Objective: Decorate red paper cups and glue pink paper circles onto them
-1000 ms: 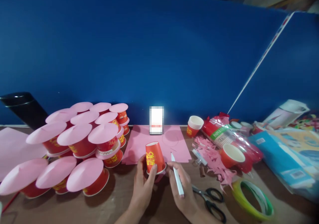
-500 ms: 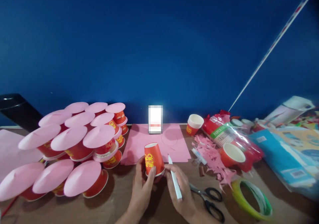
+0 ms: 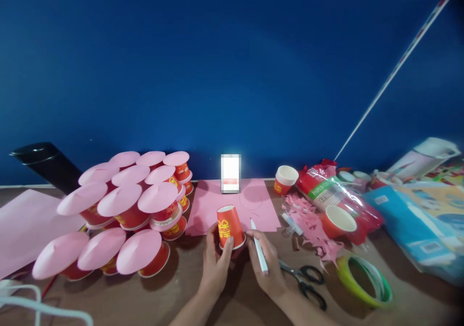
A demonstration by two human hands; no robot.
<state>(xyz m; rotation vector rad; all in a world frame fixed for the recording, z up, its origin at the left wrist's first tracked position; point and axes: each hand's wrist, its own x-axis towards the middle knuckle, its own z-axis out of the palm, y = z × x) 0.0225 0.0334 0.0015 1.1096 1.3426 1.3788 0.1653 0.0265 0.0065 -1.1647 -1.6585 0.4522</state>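
Note:
My left hand [image 3: 217, 256] is closed round a red paper cup [image 3: 232, 227] with yellow characters, held upside down, its wide rim low and tilted. A white pen [image 3: 260, 253] lies in the closed grip of my right hand [image 3: 268, 263], tip pointing away from me. The right fingertips come close to the cup's rim; whether they touch it I cannot make out. Pink paper sheets [image 3: 206, 200] lie just beyond the cup, with a faint circle drawn on them. Black-handled scissors [image 3: 306, 277] rest to the right of my right hand.
Red cups topped with pink paper cones [image 3: 139, 251] crowd the left side. To the right are stacked cups [image 3: 286, 178], pink scraps [image 3: 310, 224], a red cup bag [image 3: 319, 185], a tape roll [image 3: 362, 282] and a blue package [image 3: 406, 229]. A blue wall [image 3: 217, 74] rises behind.
The view has swung slightly left, so most things on the table sit further right. Both hands keep their hold on the cup and the pen.

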